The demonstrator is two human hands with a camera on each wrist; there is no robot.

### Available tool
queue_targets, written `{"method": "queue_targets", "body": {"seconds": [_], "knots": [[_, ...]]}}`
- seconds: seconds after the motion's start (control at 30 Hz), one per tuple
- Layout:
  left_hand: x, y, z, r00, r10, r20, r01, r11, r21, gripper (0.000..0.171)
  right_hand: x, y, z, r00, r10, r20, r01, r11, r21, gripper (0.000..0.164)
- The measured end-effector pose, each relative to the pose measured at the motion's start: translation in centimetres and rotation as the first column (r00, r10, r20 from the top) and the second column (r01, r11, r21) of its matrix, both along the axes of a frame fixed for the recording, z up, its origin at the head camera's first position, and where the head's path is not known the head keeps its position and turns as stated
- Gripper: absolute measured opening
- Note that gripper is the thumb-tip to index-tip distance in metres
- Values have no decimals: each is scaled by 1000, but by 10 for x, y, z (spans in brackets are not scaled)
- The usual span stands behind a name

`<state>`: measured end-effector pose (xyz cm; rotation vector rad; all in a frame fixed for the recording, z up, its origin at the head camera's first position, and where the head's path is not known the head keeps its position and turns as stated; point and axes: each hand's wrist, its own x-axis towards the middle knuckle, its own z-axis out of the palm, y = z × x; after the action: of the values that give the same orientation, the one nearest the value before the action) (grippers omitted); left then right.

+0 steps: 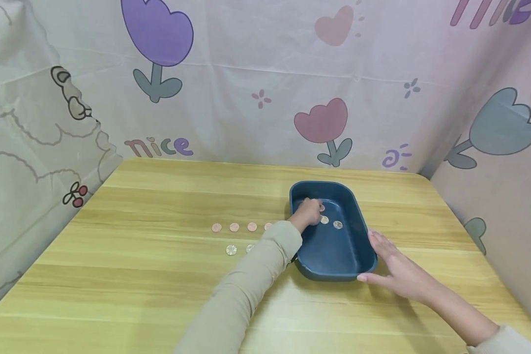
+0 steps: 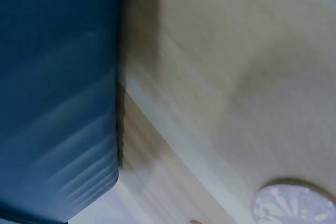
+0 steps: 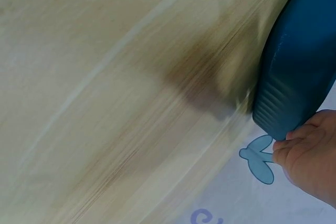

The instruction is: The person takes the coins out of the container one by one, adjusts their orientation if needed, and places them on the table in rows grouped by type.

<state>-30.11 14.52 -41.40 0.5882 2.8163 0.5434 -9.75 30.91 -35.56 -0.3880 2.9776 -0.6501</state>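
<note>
A dark blue rectangular tray (image 1: pixel 329 258) with high walls stands on the table. My left hand (image 1: pixel 307 214) reaches over its left wall, fingers curled down beside a pinkish coin-like disc (image 1: pixel 322 208); whether they pinch it is hidden. A gold-toned disc (image 1: pixel 324 220) and a silvery disc (image 1: pixel 338 224) lie nearby on the tray floor. At the tray's near right corner, my right hand (image 1: pixel 396 268) touches the outside with fairly straight fingers, thumb along the near edge. In the right wrist view, the right hand (image 3: pixel 312 153) meets the tray (image 3: pixel 299 56).
Left of the tray, pinkish discs (image 1: pixel 234 227) form a row on the wooden table (image 1: pixel 137 275), the last partly behind my left sleeve (image 1: pixel 248 285). Nearer lies a pale gold disc (image 1: pixel 231 250), with another partly hidden. A patterned cloth (image 1: pixel 230 113) hangs behind the table.
</note>
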Motion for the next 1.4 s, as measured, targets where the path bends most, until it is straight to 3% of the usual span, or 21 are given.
{"method": "queue_targets", "body": {"seconds": [0.07, 0.1, 0.13, 0.2, 0.33, 0.53, 0.67, 0.77, 0.9, 0.93, 1.0, 1.03, 1.13, 1.17, 1.23, 1.27, 1.4], "knots": [[-2, 0, -1, 999, -33, 12, 33, 999, -27, 4, 0, 0, 0, 1000, -1, 6, 1, 1000, -2, 102], [-3, -1, 0, 999, -47, 22, 48, 999, -22, 6, 0, 0, 0, 1000, -2, 9, 2, 1000, -4, 102], [7, -4, 14, 998, -40, 50, 42, 998, -40, 12, 0, 0, 0, 1000, -2, 10, 2, 1000, -5, 102], [19, -7, 26, 999, -29, 26, 29, 999, -17, 14, 0, 0, -1, 1000, -1, 11, 1, 1000, -6, 102], [36, -13, 38, 1000, -24, -10, 24, 1000, 15, 14, 0, 0, -2, 1000, 2, 8, -2, 1000, -11, 102], [40, -14, 41, 998, -23, -59, 24, 1000, 14, 8, 0, 0, -1, 1000, 4, 10, -4, 1000, -14, 101], [41, -14, 41, 999, 10, -51, -9, 1000, 19, 16, 0, 0, -1, 1000, 2, 12, -2, 1000, -10, 101], [40, -13, 40, 1000, -2, -27, 3, 1000, 12, 19, 0, 0, 0, 1000, 0, 13, 0, 1000, -5, 102], [28, -8, 29, 999, -29, -22, 29, 1000, 3, 13, 0, 0, 0, 1000, -2, 14, 2, 1000, -4, 101], [15, -5, 12, 997, -50, -61, 51, 999, 16, 17, 0, 0, 0, 1000, -3, 14, 3, 1000, -4, 101], [0, 0, -4, 997, -56, -58, 56, 998, 2, 18, 0, 0, 0, 1000, -5, 14, 5, 1000, -3, 101], [-10, 3, -20, 994, -55, -95, 57, 998, 21, 19, 0, 0, 0, 1000, -6, 14, 6, 1000, -3, 101], [-17, 5, -29, 998, -4, -60, 6, 999, 35, 12, 1, 0, 0, 1000, -7, 9, 7, 1000, -3, 101], [-9, 2, -16, 999, 37, -13, -37, 999, 26, 13, 1, 0, -1, 1000, -6, 7, 6, 1000, -2, 101], [3, -1, -4, 995, 97, -17, -96, 994, 49, 15, 1, 0, -1, 1000, -4, 1, 4, 1000, -3, 101], [14, -5, 12, 993, 119, 7, -119, 993, 24, 14, 1, 0, -2, 1000, -4, -1, 4, 1000, -3, 101], [35, -12, 32, 988, 155, -15, -154, 987, 44, 18, 1, 1, -2, 1000, -4, -6, 4, 1000, 2, 101]]}}
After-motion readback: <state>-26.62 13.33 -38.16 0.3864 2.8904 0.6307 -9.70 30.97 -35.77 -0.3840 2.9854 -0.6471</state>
